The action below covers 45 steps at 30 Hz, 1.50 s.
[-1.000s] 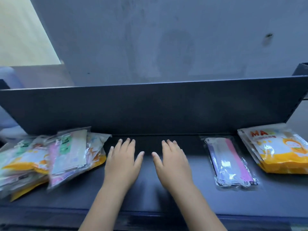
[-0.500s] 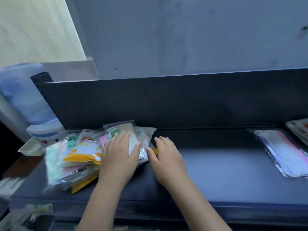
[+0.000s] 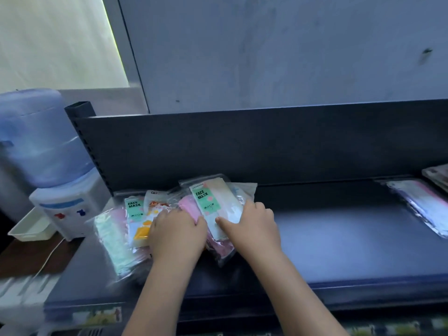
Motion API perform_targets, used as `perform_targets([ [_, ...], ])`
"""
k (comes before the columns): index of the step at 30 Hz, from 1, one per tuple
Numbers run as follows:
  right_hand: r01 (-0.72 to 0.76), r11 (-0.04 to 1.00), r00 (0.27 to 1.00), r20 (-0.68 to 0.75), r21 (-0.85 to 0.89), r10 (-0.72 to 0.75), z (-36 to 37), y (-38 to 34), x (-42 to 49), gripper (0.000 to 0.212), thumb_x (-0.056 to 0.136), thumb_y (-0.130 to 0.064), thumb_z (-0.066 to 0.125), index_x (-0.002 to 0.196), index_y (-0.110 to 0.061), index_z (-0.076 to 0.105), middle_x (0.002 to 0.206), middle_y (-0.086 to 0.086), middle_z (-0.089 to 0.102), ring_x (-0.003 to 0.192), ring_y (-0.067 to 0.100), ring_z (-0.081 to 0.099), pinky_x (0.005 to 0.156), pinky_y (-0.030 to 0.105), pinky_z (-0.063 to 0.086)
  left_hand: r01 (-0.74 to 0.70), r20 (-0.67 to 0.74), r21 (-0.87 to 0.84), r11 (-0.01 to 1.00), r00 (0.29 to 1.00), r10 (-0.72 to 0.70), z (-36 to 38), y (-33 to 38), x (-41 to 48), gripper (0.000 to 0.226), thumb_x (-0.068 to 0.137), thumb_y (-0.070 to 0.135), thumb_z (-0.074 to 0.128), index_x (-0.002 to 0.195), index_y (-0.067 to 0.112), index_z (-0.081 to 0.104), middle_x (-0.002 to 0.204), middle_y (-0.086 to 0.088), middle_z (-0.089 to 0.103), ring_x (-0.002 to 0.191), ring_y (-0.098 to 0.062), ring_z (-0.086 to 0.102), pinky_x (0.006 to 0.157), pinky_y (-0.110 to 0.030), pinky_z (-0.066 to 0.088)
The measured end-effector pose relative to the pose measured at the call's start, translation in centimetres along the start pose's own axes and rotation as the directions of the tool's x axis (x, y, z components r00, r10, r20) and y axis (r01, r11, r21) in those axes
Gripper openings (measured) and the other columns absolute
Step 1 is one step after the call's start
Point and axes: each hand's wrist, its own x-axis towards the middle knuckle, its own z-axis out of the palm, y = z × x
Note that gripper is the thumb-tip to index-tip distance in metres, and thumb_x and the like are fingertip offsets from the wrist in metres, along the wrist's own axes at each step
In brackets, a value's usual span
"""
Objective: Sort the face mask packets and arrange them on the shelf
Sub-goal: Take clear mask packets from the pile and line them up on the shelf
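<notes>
Mixed pile of clear plastic face mask packets point(image 3: 135, 226) sits at left end of the dark metal shelf point(image 3: 339, 241), green-labelled packet point(image 3: 211, 202) on top. Left hand point(image 3: 178, 235) lies palm-down on the pile, fingers point(image 3: 163, 218) roughly straight, holding nothing; right hand point(image 3: 252, 229) rests on the top packet w/ thumb flat on its face & fingers bent over its right edge, can't tell if gripped. Clear packet of pink & white masks point(image 3: 421, 209) lies flat well apart, at shelf's right end.

Shop: slotted display shelf point(image 3: 339, 243) stocked with mask packets point(image 3: 213, 202).
</notes>
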Motion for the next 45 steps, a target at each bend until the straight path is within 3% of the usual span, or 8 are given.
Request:
perform_targets([
  [9, -0.156, 0.941, 0.98, -0.072, 0.299, 0.186, 0.0, 0.9, 0.5, 0.08, 0.06, -0.057, 0.08, 0.128, -0.026, 0.049, 0.108, -0.006, 0.04, 0.108, 0.026, 0.059, 0.091, 0.043, 0.053, -0.059, 0.134, 0.288, 0.956, 0.991, 0.021, 0.4, 2.1, -1.1, 0.06, 0.099, 0.058, 0.03, 0.13, 0.023, 0.067, 0.145, -0.005, 0.058, 0.146, -0.033, 0.034, 0.124, -0.062, 0.002],
  [17, -0.181, 0.768, 0.963, -0.047, 0.614, 0.265, 0.4, 2.0, 1.2, 0.058, 0.059, -0.041, 0.086, 0.111, -0.035, 0.061, 0.097, -0.016, 0.069, 0.089, 0.011, 0.07, 0.081, 0.04, 0.061, -0.09, 0.082, 0.048, 0.995, 0.993, 0.086, 1.2, 3.4, -1.4, 0.051, 0.098, 0.051, 0.036, 0.103, 0.018, 0.073, 0.112, -0.003, 0.071, 0.122, -0.025, 0.055, 0.126, -0.052, 0.013],
  [21, -0.198, 0.621, 0.952, -0.003, 0.758, 0.307, 0.6, 2.4, 1.0, 0.049, 0.063, -0.037, 0.086, 0.107, -0.032, 0.065, 0.095, -0.012, 0.075, 0.082, 0.011, 0.075, 0.075, 0.044, 0.064, -0.128, -0.042, -0.196, 0.972, 0.992, 0.122, 2.3, 3.3, -1.0, 0.033, 0.091, 0.041, 0.042, 0.079, 0.019, 0.063, 0.081, 0.002, 0.067, 0.087, -0.026, 0.059, 0.113, -0.048, 0.033],
  [25, -0.141, 0.557, 0.965, -0.013, 0.819, 0.263, 0.9, 2.5, 0.6, 0.044, 0.073, -0.029, 0.087, 0.111, -0.031, 0.063, 0.102, -0.009, 0.076, 0.085, 0.011, 0.075, 0.073, 0.042, 0.065, -0.181, -0.167, -0.523, 0.833, 0.98, 0.107, 2.2, 2.9, -1.3, 0.015, 0.086, 0.017, 0.058, 0.071, 0.019, 0.057, 0.071, 0.004, 0.063, 0.074, -0.025, 0.054, 0.081, -0.047, 0.051],
  [30, -0.105, 0.501, 0.971, -0.021, 0.859, 0.239, 1.4, 1.8, 0.5, 0.048, 0.071, -0.03, 0.088, 0.113, -0.03, 0.064, 0.103, -0.007, 0.076, 0.09, 0.013, 0.076, 0.082, 0.045, 0.064, 0.022, -0.006, -0.897, 0.441, 0.998, -0.063, 1.2, 2.0, -1.1, 0.031, 0.089, 0.012, 0.075, 0.112, 0.03, 0.065, 0.103, 0.01, 0.073, 0.081, 0.0, 0.07, 0.066, -0.021, 0.058],
  [36, -0.044, 0.473, 0.952, -0.108, 0.88, 0.288, 0.9, 1.8, 0.3, 0.047, 0.074, -0.03, 0.087, 0.113, -0.037, 0.06, 0.104, -0.011, 0.073, 0.09, 0.011, 0.074, 0.077, 0.042, 0.065, 0.195, 0.186, -0.98, 0.041, 0.967, -0.174, 0.8, 0.6, 0.5, 0.05, 0.082, -0.006, 0.081, 0.123, 0.015, 0.063, 0.115, -0.006, 0.074, 0.098, -0.019, 0.075, 0.081, -0.036, 0.063],
  [39, -0.009, 0.436, 0.939, -0.142, 0.9, 0.313, 0.5, 2.1, 0.6, 0.047, 0.078, -0.025, 0.085, 0.119, -0.031, 0.063, 0.105, -0.011, 0.074, 0.092, 0.011, 0.074, 0.08, 0.042, 0.065, 0.202, 0.205, -0.979, -0.036, 0.97, -0.129, 0.1, -0.2, 1.1, 0.055, 0.086, -0.01, 0.075, 0.131, 0.015, 0.058, 0.112, -0.005, 0.075, 0.085, -0.01, 0.077, 0.067, -0.026, 0.062],
  [45, -0.032, 0.323, 0.975, -0.041, 0.946, 0.219, -0.3, 3.2, 1.0, 0.032, 0.092, -0.009, 0.074, 0.119, -0.023, 0.065, 0.108, 0.003, 0.078, 0.095, 0.018, 0.077, 0.079, 0.036, 0.064, 0.262, 0.263, -0.964, -0.044, 0.965, -0.013, -0.2, -0.7, 1.9, 0.038, 0.096, -0.003, 0.065, 0.123, 0.022, 0.069, 0.125, -0.007, 0.074, 0.112, -0.026, 0.072, 0.094, -0.049, 0.06],
])
